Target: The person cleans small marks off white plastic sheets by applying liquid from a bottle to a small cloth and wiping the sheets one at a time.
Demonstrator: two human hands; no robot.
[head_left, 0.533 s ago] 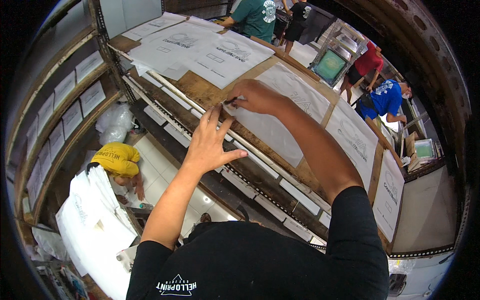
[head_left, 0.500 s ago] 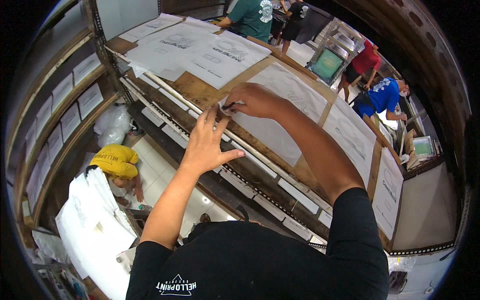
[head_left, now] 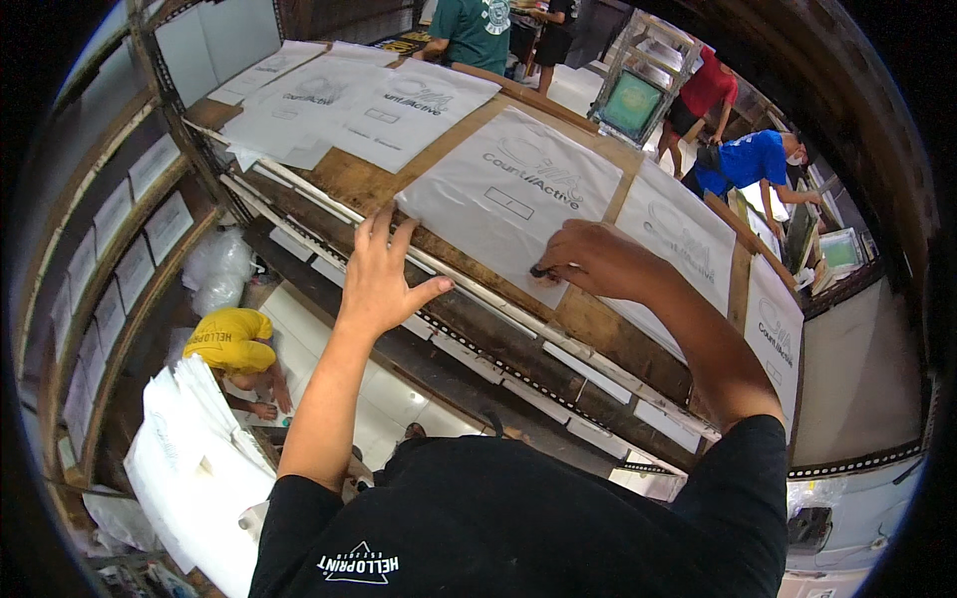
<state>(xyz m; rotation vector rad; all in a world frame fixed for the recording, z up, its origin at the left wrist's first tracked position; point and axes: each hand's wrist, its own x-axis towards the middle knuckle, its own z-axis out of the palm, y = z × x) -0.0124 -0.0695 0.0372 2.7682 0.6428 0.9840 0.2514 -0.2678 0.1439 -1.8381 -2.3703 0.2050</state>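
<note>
A thin whitish sheet (head_left: 469,214) with grey print lies on the brown wooden table (head_left: 359,184) before me. My left hand (head_left: 379,274) is spread, its fingertips at the sheet's near left corner by the table edge. Over the sheet's near right corner, my right hand (head_left: 603,261) has its fingers closed in a pinch. A small dark thing (head_left: 539,270) shows at those fingertips; its kind is too small to make out.
More printed sheets (head_left: 419,115) lie to the left, and another sheet (head_left: 688,239) lies to the right. A rack (head_left: 120,269) stands at far left. Someone in yellow (head_left: 231,341) crouches at lower left, near a white stack (head_left: 189,453). Several people work beyond the table.
My right hand has moved right along the sheet's near edge, from beside my left hand to the near right corner. My left hand stays spread at the left corner. The view has shifted slightly.
</note>
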